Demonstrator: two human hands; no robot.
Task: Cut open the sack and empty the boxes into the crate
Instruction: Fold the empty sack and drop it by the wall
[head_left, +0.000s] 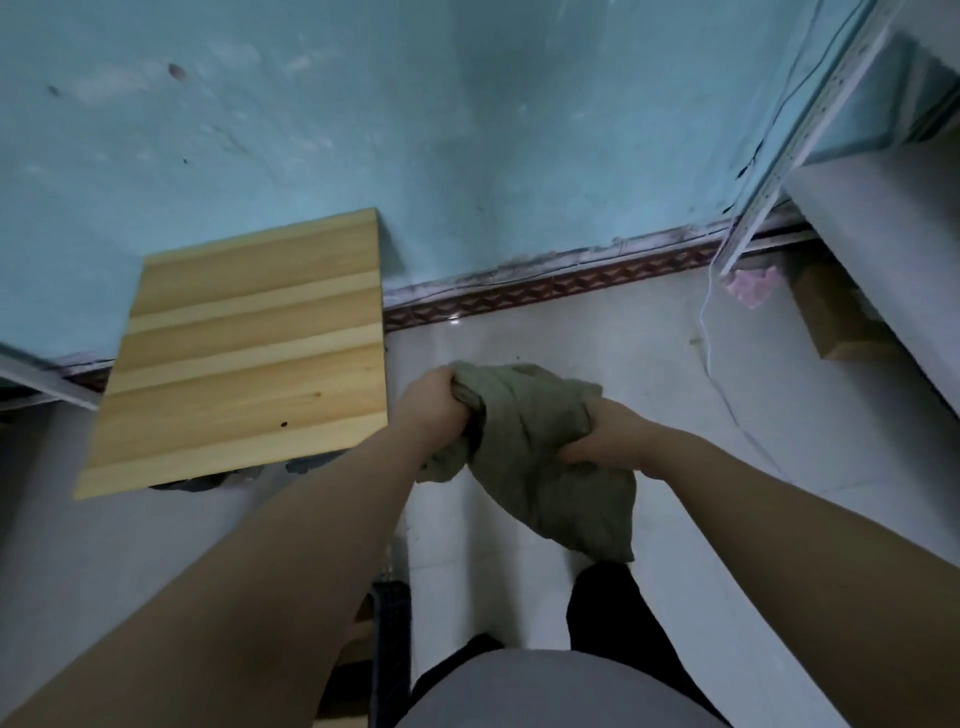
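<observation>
Head view: left hand (441, 402) fisted on sack (524, 467) top, right hand (605, 436) clenched round its middle. This 2-handed hold keeps it off floor (675, 364), probably to control limp cloth.

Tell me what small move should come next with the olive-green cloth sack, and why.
Probably lower the olive-green cloth sack onto the white tiled floor: left hand and right hand both grip it, and no cutting tool shows, so one hand must come free.
</observation>
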